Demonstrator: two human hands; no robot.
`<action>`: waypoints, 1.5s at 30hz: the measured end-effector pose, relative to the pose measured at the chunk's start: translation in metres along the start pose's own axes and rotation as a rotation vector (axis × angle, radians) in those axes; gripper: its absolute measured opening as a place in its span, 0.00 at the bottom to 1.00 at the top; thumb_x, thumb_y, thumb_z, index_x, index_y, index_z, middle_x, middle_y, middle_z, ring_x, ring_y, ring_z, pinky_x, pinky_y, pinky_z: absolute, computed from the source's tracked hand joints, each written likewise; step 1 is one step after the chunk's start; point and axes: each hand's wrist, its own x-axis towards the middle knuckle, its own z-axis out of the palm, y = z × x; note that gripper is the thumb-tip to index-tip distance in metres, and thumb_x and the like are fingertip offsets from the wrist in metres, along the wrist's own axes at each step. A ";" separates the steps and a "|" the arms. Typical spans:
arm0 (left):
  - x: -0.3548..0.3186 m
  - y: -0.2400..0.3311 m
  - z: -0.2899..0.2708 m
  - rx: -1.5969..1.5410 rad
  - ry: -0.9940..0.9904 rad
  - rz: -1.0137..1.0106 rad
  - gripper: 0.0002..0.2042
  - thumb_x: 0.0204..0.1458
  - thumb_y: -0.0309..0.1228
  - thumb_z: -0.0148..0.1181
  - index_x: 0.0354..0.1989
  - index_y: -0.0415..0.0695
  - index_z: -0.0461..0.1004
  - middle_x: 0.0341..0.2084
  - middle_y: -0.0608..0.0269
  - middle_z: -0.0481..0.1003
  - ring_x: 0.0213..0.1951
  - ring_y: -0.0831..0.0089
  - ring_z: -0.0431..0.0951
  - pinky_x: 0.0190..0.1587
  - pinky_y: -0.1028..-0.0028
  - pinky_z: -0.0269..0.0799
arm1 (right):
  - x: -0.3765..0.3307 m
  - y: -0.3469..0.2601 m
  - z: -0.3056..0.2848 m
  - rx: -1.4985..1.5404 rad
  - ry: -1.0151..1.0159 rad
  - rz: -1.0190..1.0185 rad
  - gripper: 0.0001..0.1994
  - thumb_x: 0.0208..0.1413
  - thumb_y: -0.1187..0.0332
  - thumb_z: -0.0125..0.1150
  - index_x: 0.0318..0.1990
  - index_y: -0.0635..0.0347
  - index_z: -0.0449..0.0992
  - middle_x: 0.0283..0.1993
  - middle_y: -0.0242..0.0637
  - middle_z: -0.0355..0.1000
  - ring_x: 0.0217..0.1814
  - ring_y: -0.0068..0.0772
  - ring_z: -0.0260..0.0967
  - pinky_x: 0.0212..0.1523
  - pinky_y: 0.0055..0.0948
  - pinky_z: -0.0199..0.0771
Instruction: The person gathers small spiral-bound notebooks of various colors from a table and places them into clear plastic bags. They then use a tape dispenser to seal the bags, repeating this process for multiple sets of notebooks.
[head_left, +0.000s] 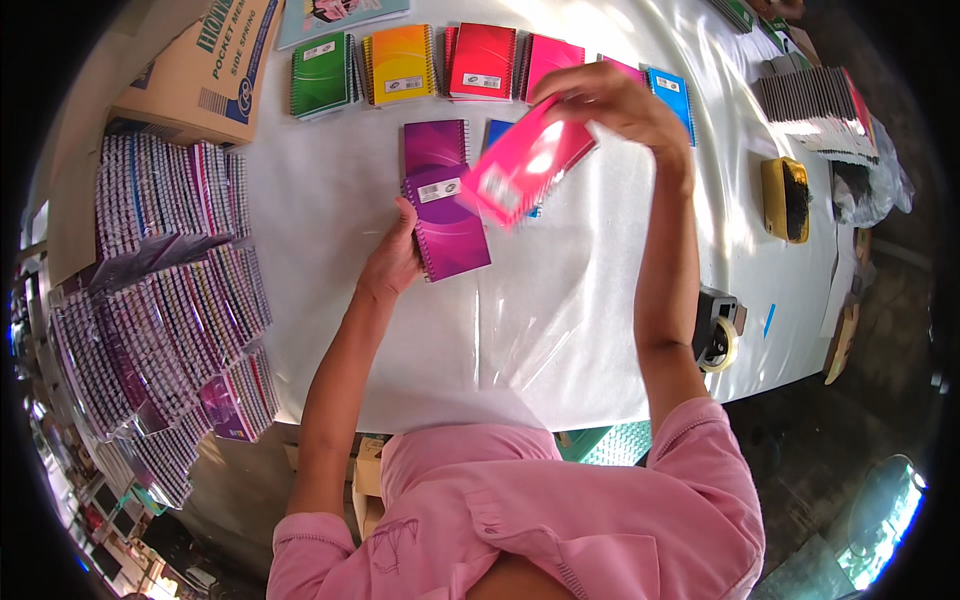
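Observation:
My left hand grips a purple spiral pocket notebook by its left edge, over the white table. Just beyond it lies another purple notebook, partly covered. My right hand is closed on the upper end of a pink spiral notebook, tilted and blurred by motion; a darker red edge shows along its side. Behind it, a blue notebook is mostly hidden. Along the far side runs a row of small notebooks: green, yellow, red, pink and blue.
A cardboard box stands at the far left, with plastic-wrapped stacks of spiral notebooks nearer. To the right are a tape dispenser, a yellow container with dark contents, a stack of books and a clear plastic bag.

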 end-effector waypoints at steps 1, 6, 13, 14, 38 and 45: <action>0.003 -0.002 -0.011 -0.063 -0.036 -0.009 0.33 0.53 0.55 0.53 0.60 0.41 0.61 0.53 0.58 0.69 0.53 0.67 0.71 0.55 0.65 0.68 | 0.022 -0.015 0.015 -0.029 -0.231 -0.011 0.11 0.51 0.66 0.65 0.41 0.60 0.79 0.40 0.37 0.77 0.43 0.29 0.73 0.44 0.28 0.73; 0.009 0.000 0.017 0.114 0.107 -0.013 0.23 0.51 0.37 0.62 0.54 0.42 0.66 0.44 0.63 0.73 0.44 0.73 0.75 0.47 0.70 0.74 | 0.070 0.086 0.063 0.295 0.197 -0.067 0.20 0.46 0.54 0.68 0.41 0.60 0.79 0.51 0.49 0.69 0.51 0.46 0.68 0.50 0.45 0.66; -0.006 0.004 0.006 0.145 0.185 0.048 0.23 0.52 0.38 0.59 0.54 0.41 0.66 0.44 0.60 0.73 0.44 0.71 0.75 0.45 0.71 0.74 | 0.107 0.127 0.096 -0.738 0.893 0.653 0.27 0.40 0.58 0.72 0.47 0.62 0.73 0.45 0.58 0.68 0.42 0.49 0.69 0.43 0.44 0.71; -0.007 0.006 0.006 0.160 0.189 0.047 0.23 0.52 0.39 0.59 0.54 0.40 0.66 0.44 0.60 0.73 0.44 0.71 0.75 0.45 0.71 0.74 | 0.104 0.132 0.086 -0.628 0.916 0.603 0.27 0.41 0.57 0.72 0.47 0.62 0.72 0.45 0.54 0.69 0.42 0.44 0.71 0.42 0.40 0.73; -0.030 0.044 -0.029 -0.020 0.300 0.345 0.26 0.52 0.39 0.61 0.56 0.40 0.64 0.50 0.58 0.71 0.51 0.69 0.72 0.50 0.66 0.71 | 0.158 0.094 0.109 0.151 0.874 0.424 0.19 0.50 0.60 0.65 0.41 0.69 0.72 0.37 0.47 0.74 0.36 0.40 0.73 0.38 0.39 0.73; -0.035 0.055 -0.039 -0.086 0.282 0.448 0.25 0.51 0.40 0.62 0.55 0.43 0.65 0.47 0.62 0.72 0.49 0.71 0.74 0.50 0.67 0.72 | 0.102 -0.035 0.183 0.107 0.344 0.307 0.20 0.53 0.57 0.64 0.38 0.70 0.72 0.41 0.43 0.71 0.46 0.34 0.70 0.43 0.32 0.72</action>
